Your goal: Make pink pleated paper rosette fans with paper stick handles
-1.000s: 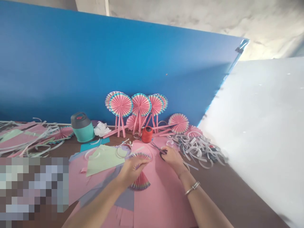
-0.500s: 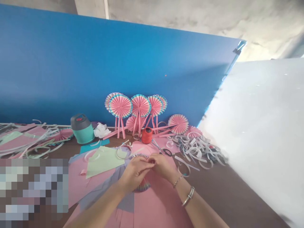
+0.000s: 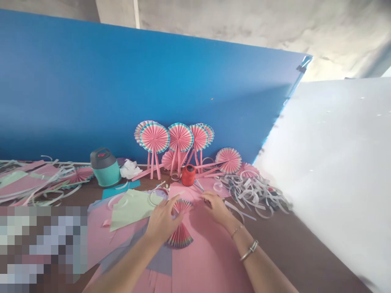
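My left hand (image 3: 161, 223) pinches the waist of a pleated pink paper fan (image 3: 181, 236) with striped edges, which lies on a pink sheet (image 3: 207, 252). The fan's upper half (image 3: 182, 204) spreads between my two hands. My right hand (image 3: 218, 208), with bracelets at the wrist, lies just right of the fan. Its fingers curl over the handles of the scissors, whose blades (image 3: 199, 186) stick out toward the red thread spool (image 3: 188, 175).
Finished pink paper fans on sticks (image 3: 179, 140) lean on the blue board (image 3: 122, 81). A teal lidded container (image 3: 105, 167) stands at the left, curled paper strips (image 3: 256, 191) lie at the right, and a pale green sheet (image 3: 131, 207) and a tape ring (image 3: 155, 196) lie nearby.
My right hand went from the scissors to the fan beside my left hand, then moved back right onto the scissors. The fan's upper half has spread open.
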`<state>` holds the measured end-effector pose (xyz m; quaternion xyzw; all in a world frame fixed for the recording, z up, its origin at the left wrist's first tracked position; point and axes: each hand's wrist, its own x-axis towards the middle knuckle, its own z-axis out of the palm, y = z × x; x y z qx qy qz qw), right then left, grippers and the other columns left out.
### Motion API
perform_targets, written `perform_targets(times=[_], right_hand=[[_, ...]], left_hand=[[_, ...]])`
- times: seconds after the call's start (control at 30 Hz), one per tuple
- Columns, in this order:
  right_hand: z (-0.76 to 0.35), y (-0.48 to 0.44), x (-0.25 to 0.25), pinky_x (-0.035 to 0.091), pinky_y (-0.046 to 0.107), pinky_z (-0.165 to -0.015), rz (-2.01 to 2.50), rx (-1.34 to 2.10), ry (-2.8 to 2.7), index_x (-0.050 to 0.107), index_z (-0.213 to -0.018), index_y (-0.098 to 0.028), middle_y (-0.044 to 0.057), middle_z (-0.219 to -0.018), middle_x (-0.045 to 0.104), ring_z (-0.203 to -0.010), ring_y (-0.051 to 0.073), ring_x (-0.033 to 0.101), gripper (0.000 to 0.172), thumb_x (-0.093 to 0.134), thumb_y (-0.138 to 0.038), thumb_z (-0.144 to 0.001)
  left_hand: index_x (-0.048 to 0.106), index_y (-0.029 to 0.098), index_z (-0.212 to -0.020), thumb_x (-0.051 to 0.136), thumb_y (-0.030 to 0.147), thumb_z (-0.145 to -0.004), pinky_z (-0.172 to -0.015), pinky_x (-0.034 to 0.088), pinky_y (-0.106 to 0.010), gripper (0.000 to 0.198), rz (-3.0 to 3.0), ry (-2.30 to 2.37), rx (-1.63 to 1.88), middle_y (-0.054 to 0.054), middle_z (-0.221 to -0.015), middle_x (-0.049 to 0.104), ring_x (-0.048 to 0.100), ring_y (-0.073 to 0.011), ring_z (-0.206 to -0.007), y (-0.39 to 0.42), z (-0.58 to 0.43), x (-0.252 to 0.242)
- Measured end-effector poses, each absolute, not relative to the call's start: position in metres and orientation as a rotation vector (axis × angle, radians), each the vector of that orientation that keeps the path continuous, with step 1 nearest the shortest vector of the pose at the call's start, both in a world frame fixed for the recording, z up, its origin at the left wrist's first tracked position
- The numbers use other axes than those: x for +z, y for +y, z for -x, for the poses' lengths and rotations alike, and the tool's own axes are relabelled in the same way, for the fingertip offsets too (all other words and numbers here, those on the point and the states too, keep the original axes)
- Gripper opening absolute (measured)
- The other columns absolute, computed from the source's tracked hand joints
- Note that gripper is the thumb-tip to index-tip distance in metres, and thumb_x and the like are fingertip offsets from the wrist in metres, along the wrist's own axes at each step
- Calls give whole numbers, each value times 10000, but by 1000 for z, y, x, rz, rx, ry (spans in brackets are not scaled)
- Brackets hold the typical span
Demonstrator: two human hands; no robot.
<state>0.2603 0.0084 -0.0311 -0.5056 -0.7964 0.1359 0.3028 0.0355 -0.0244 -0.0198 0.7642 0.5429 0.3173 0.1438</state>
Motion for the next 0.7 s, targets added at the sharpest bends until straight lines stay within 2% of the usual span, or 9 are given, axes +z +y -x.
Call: perform_targets(times=[0.07, 0.13, 0.23, 0.4, 0.53, 0.57, 0.63, 0.7], right_hand=[[-248, 4, -31, 429, 339, -819, 1412, 233, -2204, 673, -935, -172, 89, -924, 652, -893, 220, 577, 219, 576, -157, -739], [-240, 1, -31, 417, 339, -817, 1502, 134, -2237, 667, -825, -174, 89, -884, 646, -890, 227, 571, 100, 588, -179, -764], [-239, 3, -32, 420, 316, -769, 1556, 125, -2186, 639, -723, -176, 74, -802, 648, -821, 213, 582, 134, 535, -157, -805], [-247, 6, -32, 455, 291, -711, 1469, 214, -1741, 634, -893, -150, 86, -850, 668, -768, 192, 605, 208, 434, -198, -863], [-240, -1, -25, 447, 339, -826, 1262, 182, -2016, 602, -1101, -174, 110, -1073, 628, -987, 215, 568, 321, 400, -143, -852], [-237, -4, -23, 433, 368, -855, 1249, 147, -2130, 613, -1092, -184, 115, -1114, 610, -1030, 233, 543, 313, 436, -149, -836], [-232, -7, -19, 412, 407, -867, 1315, 62, -2251, 674, -915, -187, 123, -1099, 609, -1024, 264, 525, 189, 511, -194, -819], [-230, -9, -17, 415, 397, -836, 1393, 20, -2225, 667, -740, -180, 121, -1021, 622, -949, 255, 539, 173, 523, -215, -829]], left_hand=[[569, 212, -1213, 583, 350, -743, -769, 427, -343, 491, -2206, 1607, 780, -70, -786, 670, 607, -276, -856, -28, -38, -18], [571, 220, -1204, 608, 293, -696, -736, 416, -315, 514, -2184, 1581, 693, -52, -773, 665, 610, -265, -833, -29, -40, -18], [549, 209, -1214, 536, 150, -669, -644, 395, -264, 549, -2060, 1563, 657, -2, -674, 633, 608, -209, -708, -26, -38, -23], [534, 193, -1192, 491, 150, -692, -602, 400, -253, 504, -1767, 1692, 938, 31, -648, 586, 583, -170, -632, -11, -20, -23], [510, 195, -1180, 483, 220, -764, -653, 447, -268, 418, -1659, 1716, 1395, 13, -733, 574, 573, -160, -671, -7, -12, -15], [505, 191, -1177, 480, 230, -777, -669, 457, -271, 402, -1663, 1686, 1473, 4, -757, 575, 574, -160, -693, -7, -13, -14], [500, 190, -1173, 470, 237, -799, -688, 470, -275, 378, -1699, 1620, 1556, -10, -778, 572, 573, -163, -727, -9, -16, -12], [497, 194, -1174, 463, 240, -815, -688, 477, -277, 364, -1736, 1573, 1565, -12, -773, 565, 568, -165, -737, -11, -19, -13]])
